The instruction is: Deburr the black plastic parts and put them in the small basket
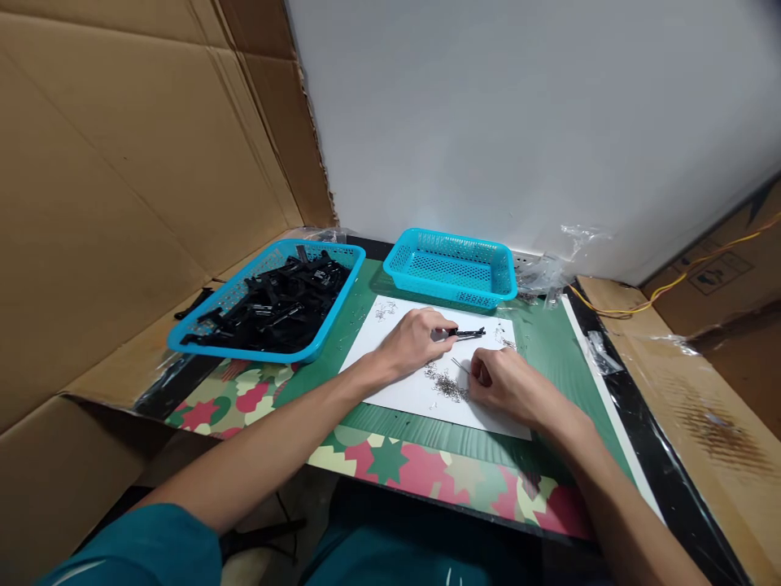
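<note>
Near the top of a white sheet (390, 397), my left hand (415, 338) pinches one end of a slim black plastic part (469, 333), whose other end points right. Closer to me, my right hand (497, 378) is closed round what look like thin metal tweezers (460, 365), their tips pointing up and left toward the black part but apart from it. Just left of the right fingers lies a pile of tiny metal pieces (448, 385), like small springs or clips, too small to make out. A few more pieces (386, 309) are scattered at the sheet's upper left corner.
At the left, a blue basket (311, 352) is heaped with black plastic parts (286, 297). A second blue basket (427, 285) stands behind the sheet, its perforated floor showing. Cardboard (122, 163) walls the left side. Yellow wire (662, 291) and clear plastic wrap (543, 273) lie right.
</note>
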{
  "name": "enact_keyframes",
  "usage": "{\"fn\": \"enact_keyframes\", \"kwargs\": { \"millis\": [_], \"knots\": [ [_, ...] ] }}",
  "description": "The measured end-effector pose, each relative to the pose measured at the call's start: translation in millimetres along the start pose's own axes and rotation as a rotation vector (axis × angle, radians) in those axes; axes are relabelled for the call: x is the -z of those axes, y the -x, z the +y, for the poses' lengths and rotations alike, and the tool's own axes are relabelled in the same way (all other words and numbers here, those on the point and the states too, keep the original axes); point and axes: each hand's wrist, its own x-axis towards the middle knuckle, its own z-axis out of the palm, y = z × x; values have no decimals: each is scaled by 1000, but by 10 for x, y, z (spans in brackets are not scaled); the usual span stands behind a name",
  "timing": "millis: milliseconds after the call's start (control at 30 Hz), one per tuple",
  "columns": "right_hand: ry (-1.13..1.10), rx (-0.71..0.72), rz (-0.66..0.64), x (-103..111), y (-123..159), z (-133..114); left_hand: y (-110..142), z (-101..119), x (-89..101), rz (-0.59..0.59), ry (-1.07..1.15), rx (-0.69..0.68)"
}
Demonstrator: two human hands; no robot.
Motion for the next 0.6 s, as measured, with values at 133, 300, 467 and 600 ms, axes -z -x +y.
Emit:
{"fn": "enact_keyframes", "kwargs": {
  "millis": [133, 300, 467, 600],
  "knots": [
    [-185, 59, 138, 82, 1, 101, 7, 1, -2, -29, 2, -56],
    [-289, 114, 216, 109, 4, 201, 46, 1, -32, -56, 12, -87],
    [-325, 151, 137, 69, 4, 211, 67, -12, -47, -55, -15, -110],
    [-348, 142, 88, 94, 27, 189, 65, 17, -47, -36, -16, -119]
  ]
}}
